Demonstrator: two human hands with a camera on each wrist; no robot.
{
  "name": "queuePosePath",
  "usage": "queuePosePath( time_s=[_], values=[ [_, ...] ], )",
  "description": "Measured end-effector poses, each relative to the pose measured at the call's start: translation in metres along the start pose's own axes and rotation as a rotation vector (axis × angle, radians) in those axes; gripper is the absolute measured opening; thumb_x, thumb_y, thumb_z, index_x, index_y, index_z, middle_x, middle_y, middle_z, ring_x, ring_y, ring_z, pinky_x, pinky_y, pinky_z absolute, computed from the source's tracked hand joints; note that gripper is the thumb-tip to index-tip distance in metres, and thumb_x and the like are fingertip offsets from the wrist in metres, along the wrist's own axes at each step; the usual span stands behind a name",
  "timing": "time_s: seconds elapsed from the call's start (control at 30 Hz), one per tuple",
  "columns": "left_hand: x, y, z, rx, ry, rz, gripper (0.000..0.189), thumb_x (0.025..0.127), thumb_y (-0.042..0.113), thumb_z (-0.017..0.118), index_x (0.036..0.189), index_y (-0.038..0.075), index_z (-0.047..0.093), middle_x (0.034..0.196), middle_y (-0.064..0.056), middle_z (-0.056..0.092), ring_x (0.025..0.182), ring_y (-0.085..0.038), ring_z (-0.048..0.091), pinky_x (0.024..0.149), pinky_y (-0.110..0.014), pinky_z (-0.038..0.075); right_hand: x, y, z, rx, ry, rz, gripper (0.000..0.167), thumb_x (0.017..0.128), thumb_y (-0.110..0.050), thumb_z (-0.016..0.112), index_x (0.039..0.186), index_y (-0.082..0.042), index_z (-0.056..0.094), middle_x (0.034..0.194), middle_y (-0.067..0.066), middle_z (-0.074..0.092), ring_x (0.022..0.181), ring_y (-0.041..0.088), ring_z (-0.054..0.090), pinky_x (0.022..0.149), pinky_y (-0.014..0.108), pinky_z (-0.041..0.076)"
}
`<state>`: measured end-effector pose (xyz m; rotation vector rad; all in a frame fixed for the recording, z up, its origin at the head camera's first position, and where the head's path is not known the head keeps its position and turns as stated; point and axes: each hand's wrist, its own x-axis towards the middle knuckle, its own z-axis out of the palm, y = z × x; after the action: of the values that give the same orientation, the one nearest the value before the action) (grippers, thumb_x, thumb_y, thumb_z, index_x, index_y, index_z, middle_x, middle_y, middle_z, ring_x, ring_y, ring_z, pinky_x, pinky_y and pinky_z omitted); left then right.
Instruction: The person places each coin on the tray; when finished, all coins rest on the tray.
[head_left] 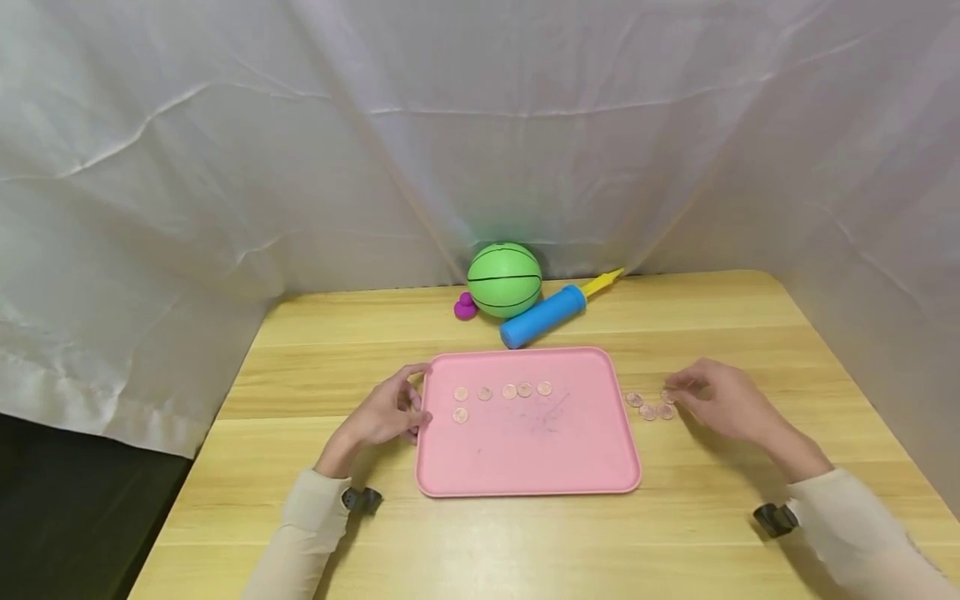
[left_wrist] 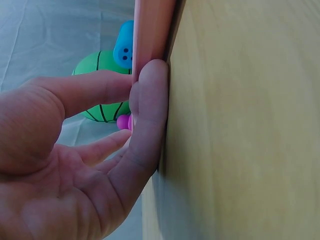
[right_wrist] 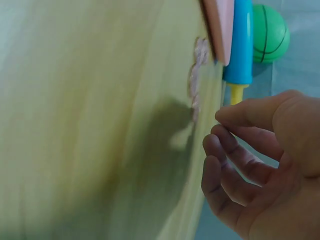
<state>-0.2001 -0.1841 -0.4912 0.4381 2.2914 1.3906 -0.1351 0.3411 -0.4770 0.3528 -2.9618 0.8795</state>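
Note:
A pink tray [head_left: 525, 475] lies on the table with several copper-coloured coins [head_left: 461, 415] on its left and upper parts. My left hand [head_left: 386, 410] grips the tray's left edge; in the left wrist view the thumb [left_wrist: 100, 90] presses the rim and the other fingers lie along the outer side. To the right of the tray, a small group of loose coins [head_left: 647, 412] rests on the table. Close over them is my right hand [head_left: 716, 398], fingers loosely bent. No coin shows between its thumb and fingertips [right_wrist: 212, 145] in the right wrist view.
Behind the tray sit a green ball [head_left: 505, 287] with black lines, a small purple object [head_left: 465, 308] and a blue hand pump [head_left: 543, 317] with a yellow end. Grey cloth [head_left: 480, 150] hangs around the wooden table [head_left: 315, 333].

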Motion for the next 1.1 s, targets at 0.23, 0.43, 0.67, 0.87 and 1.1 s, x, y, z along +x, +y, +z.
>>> queuePosePath(
  time_s=[0.23, 0.43, 0.67, 0.87, 1.1],
  values=[
    [-0.002, 0.001, -0.001, -0.004, 0.002, -0.002, 0.081, 0.097, -0.009, 0.071, 0.168, 0.004, 0.034, 0.104, -0.017, 0.058, 0.073, -0.02, 0.068, 0.064, -0.038, 0.074, -0.002, 0.009, 0.005, -0.03, -0.002, 0.007, 0.023, 0.097, -0.01, 0.081, 0.118, -0.001, 0.08, 0.108, 0.015, 0.08, 0.096, 0.031, 0.076, 0.086, 0.055, 0.07],
    [-0.003, -0.001, 0.002, -0.014, 0.006, -0.003, 0.081, 0.097, -0.009, 0.071, 0.168, 0.004, 0.034, 0.104, -0.016, 0.058, 0.074, -0.02, 0.068, 0.065, -0.038, 0.074, 0.002, 0.013, 0.007, -0.035, -0.004, 0.01, 0.023, 0.098, -0.015, 0.082, 0.117, -0.002, 0.081, 0.109, 0.016, 0.08, 0.097, 0.031, 0.075, 0.087, 0.054, 0.067],
    [-0.004, -0.001, 0.003, -0.007, 0.017, -0.007, 0.082, 0.096, -0.01, 0.071, 0.168, 0.004, 0.034, 0.104, -0.016, 0.059, 0.074, -0.021, 0.068, 0.064, -0.038, 0.074, 0.009, 0.019, 0.003, -0.012, -0.087, 0.059, 0.023, 0.098, -0.019, 0.082, 0.112, -0.001, 0.077, 0.106, 0.014, 0.076, 0.098, 0.028, 0.07, 0.085, 0.043, 0.063],
    [-0.004, 0.001, 0.002, 0.002, 0.017, -0.008, 0.083, 0.096, -0.01, 0.071, 0.168, 0.004, 0.034, 0.104, -0.017, 0.059, 0.073, -0.021, 0.068, 0.064, -0.037, 0.074, 0.012, 0.016, 0.002, 0.058, -0.129, 0.093, 0.021, 0.099, -0.02, 0.081, 0.109, -0.003, 0.072, 0.101, 0.007, 0.075, 0.094, 0.018, 0.067, 0.08, 0.024, 0.059],
    [-0.002, 0.005, 0.002, 0.0, 0.018, -0.006, 0.083, 0.096, -0.01, 0.071, 0.168, 0.002, 0.033, 0.102, -0.016, 0.058, 0.072, -0.02, 0.068, 0.064, -0.038, 0.074, 0.009, 0.0, 0.008, 0.111, -0.069, 0.106, 0.013, 0.101, -0.012, 0.077, 0.111, -0.004, 0.076, 0.101, 0.007, 0.078, 0.091, 0.015, 0.07, 0.077, 0.018, 0.061]
  ],
)
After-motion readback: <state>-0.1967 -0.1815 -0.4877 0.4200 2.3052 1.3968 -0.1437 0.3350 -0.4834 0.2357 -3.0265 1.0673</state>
